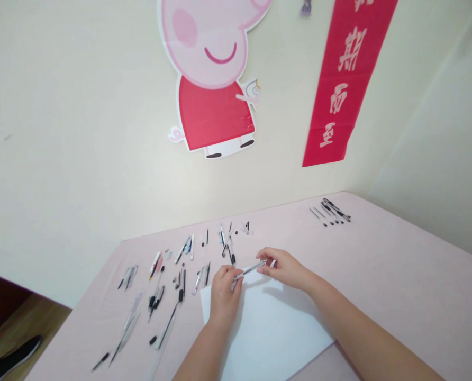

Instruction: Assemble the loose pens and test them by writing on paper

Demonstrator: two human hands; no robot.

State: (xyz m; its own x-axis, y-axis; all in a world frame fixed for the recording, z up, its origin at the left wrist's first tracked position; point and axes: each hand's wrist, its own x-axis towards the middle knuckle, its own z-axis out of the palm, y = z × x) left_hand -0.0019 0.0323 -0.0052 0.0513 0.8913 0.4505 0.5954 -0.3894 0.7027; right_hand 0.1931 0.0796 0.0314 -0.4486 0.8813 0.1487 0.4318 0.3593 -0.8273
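Observation:
Above a white sheet of paper (pixel 273 328) on the table, both hands hold one clear pen (pixel 248 269) between them. The fingers of my left hand (pixel 225 293) are closed round its lower left end. At the upper right end, my right hand (pixel 281 267) pinches it between thumb and fingers. The pen tilts up toward the right, and a dark refill shows through its barrel. Just beyond my left hand lies a pen with a black grip (pixel 231 254). A clear pen part (pixel 197 280) rests to the left of that hand.
Pen barrels, refills and caps are spread over the pink table (pixel 398 296) to the left, among them a long refill (pixel 168 324) and a black cap (pixel 101 361). Several black pens (pixel 333 210) lie in a group at the far right. A wall (pixel 101 132) borders the back edge.

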